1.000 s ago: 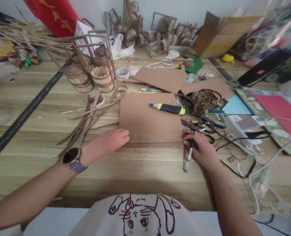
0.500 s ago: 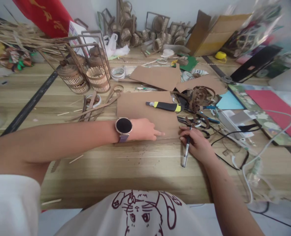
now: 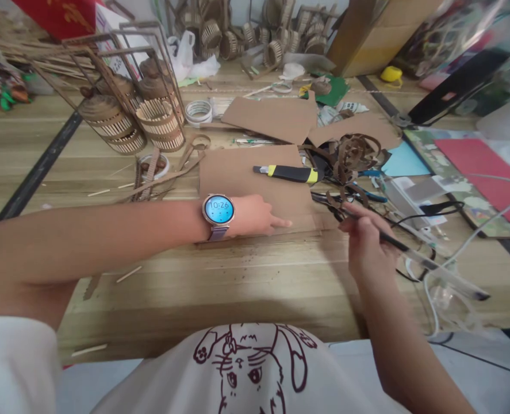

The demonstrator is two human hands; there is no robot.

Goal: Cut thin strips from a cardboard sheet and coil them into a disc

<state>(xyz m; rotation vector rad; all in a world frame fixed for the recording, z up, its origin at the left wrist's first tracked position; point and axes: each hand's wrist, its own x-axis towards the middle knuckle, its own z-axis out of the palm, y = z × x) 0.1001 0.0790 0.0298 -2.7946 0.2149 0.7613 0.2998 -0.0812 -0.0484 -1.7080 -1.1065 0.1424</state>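
Observation:
My left hand (image 3: 255, 215) lies flat on a brown cardboard sheet (image 3: 233, 167), its index finger stretched toward the sheet's right part. Nothing is visible in it, and a watch (image 3: 218, 210) sits on that wrist. To the right of the sheet, my right hand (image 3: 367, 236) is closed around a pen (image 3: 403, 247), whose clear barrel slants down to the right and is smeared by motion. A black-and-yellow utility knife (image 3: 291, 173) rests across the cardboard, beyond my left hand, with its blade end pointing left.
Small lantern-like baskets in wooden frames (image 3: 112, 123) stand at the back left. Coiled brown strips (image 3: 353, 155) lie right of the cardboard, near a white cable (image 3: 479, 241). More cardboard pieces (image 3: 272, 118) and a tape roll (image 3: 198, 113) are behind. A cardboard box (image 3: 371, 40) stands farther back.
My right hand has lifted off the cardboard's right edge and moved right, tilting the pen from near upright to a slant. My left hand stays on the sheet. The watch face has lit up.

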